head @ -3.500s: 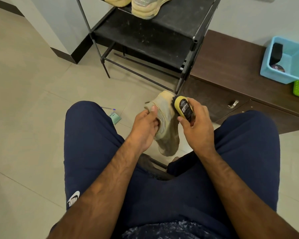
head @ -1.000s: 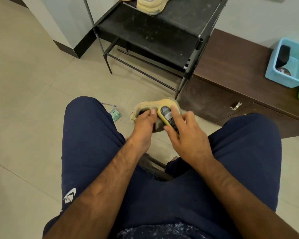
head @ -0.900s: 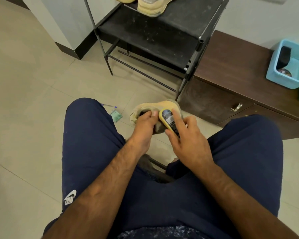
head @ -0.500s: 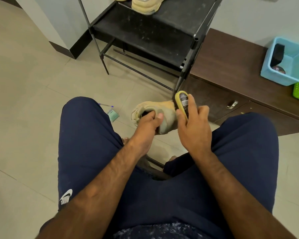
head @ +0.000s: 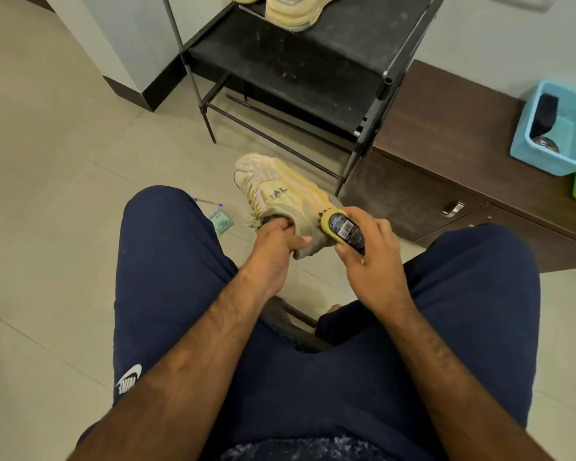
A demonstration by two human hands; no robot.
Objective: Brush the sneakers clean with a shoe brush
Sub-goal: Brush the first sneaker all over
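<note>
the sneaker (head: 280, 191) is held just above centre of the frame, over the gap between the person's two knees, toe pointing to the upper left and heel toward the lower right. the left hand (head: 273, 247) has its fingers tucked into the shoe's opening and its thumb lying outside on the collar, clamping that edge. the right hand (head: 369, 261) is wrapped round the shoe brush (head: 343, 229), yellow back and barcode label facing up, bristles set against the heel end of the sneaker. the two hands are near each other but not touching.

tile floor (head: 64, 161) spreads wide across the left of the frame. a narrower strip of tile lies between the toe and the lower bar of the black shoe rack (head: 296, 61) above it. at right, the front of the brown cabinet (head: 446, 128) stands near the brush. a second sneaker (head: 293, 11) sits on the rack at the top edge. a pen (head: 208, 201) and a small green packet (head: 221, 221) lie on the floor just left of the held shoe. a blue basket (head: 559, 161) sits on the cabinet top at the right edge.
</note>
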